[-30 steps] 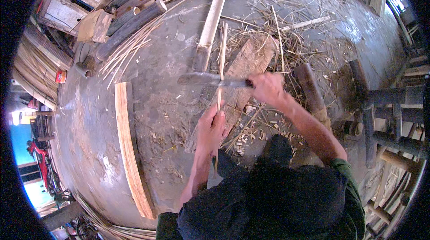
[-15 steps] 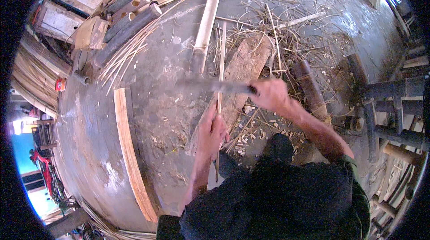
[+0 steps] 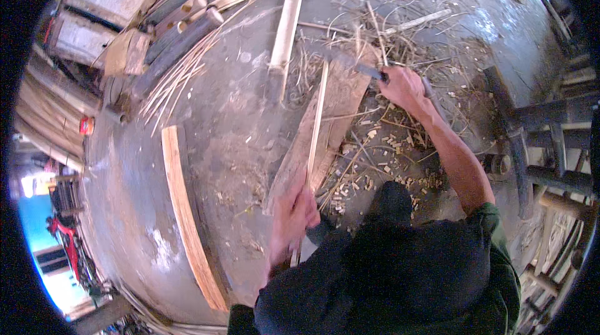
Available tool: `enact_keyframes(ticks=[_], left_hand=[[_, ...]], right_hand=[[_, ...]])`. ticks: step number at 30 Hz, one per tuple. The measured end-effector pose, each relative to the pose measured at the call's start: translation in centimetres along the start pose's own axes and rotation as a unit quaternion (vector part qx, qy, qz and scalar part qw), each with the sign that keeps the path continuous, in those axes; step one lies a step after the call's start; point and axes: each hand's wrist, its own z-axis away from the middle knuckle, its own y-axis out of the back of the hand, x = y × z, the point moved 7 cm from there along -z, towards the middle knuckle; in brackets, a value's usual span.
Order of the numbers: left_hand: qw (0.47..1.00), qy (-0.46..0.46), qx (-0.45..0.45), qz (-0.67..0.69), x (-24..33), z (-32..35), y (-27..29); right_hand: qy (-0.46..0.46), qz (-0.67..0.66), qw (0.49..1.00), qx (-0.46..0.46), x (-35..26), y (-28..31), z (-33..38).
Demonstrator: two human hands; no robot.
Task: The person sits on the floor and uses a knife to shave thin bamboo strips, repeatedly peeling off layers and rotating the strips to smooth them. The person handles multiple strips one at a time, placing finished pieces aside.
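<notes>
My left hand (image 3: 292, 210) grips the near end of a thin pale bamboo strip (image 3: 316, 119), which lies lengthwise over a worn wooden plank (image 3: 337, 100) on the ground. My right hand (image 3: 403, 88) holds the handle of a long knife (image 3: 350, 63); its blade reaches left, close to the far tip of the strip. Whether the blade touches the strip cannot be told. My dark-trousered knees fill the lower middle of the view.
A split bamboo half (image 3: 284, 35) lies beyond the plank. A long curved board (image 3: 184, 210) lies at the left. Bamboo poles (image 3: 181, 29) and thin slivers (image 3: 178, 75) are piled at upper left. Shavings (image 3: 381, 166) litter the concrete. Dark timber frames (image 3: 531, 129) stand at right.
My right hand has carried the knife away from me, from the strip's middle up to its far tip. My left hand has stayed on the strip's near end.
</notes>
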Motion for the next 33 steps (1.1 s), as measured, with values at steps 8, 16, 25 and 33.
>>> enact_keyframes(ticks=[8,16,25,33], left_hand=[[0.996,-0.068,-0.033,-0.051,1.7,-3.2,-0.9],[0.995,-0.061,0.014,-0.080,1.2,-5.6,0.4],[0.990,-0.067,-0.029,-0.120,0.3,-0.6,0.2],[0.991,-0.079,0.026,-0.108,2.1,-5.6,0.1]], right_hand=[[0.036,0.003,0.998,-0.047,-4.8,0.5,3.2],[0.226,-0.034,0.972,-0.052,-11.3,-1.9,7.8],[0.004,-0.019,1.000,0.017,-2.2,2.3,0.0],[0.204,-0.032,0.973,-0.107,-12.0,-0.9,9.8]])
